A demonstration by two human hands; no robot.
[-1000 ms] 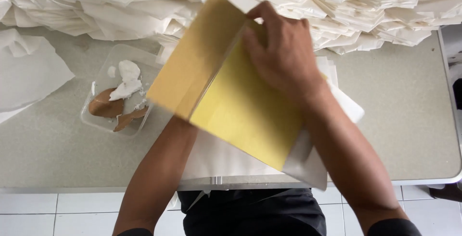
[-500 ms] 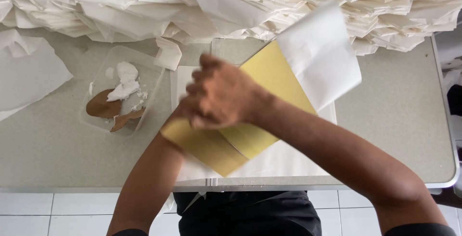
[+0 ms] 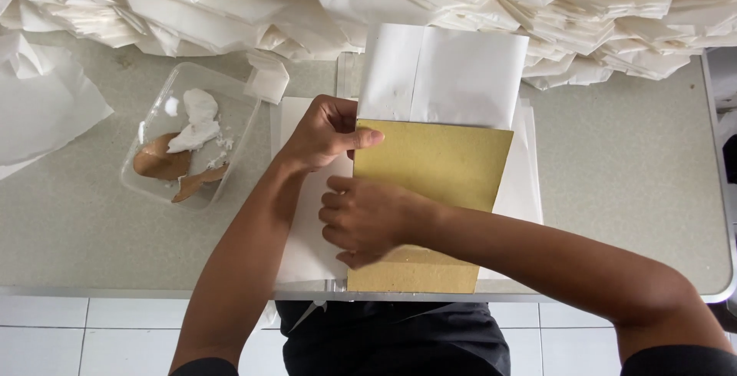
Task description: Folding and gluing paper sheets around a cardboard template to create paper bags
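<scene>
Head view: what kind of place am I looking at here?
Probably a small hand workshop for making paper bags or envelopes. A big heap of folded white paper pieces lines the back of the grey worktable, a clear tub of white paste stands at the left, and both hands work paper around a yellow-brown card template.

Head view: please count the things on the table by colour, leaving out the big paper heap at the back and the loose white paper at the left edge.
Yellow-brown: 1, the cardboard sheet under both hands.
White: 2, the folded paper and the paper stack.
Clear: 1, the plastic tub holding white paste.
Total: 4.
</scene>
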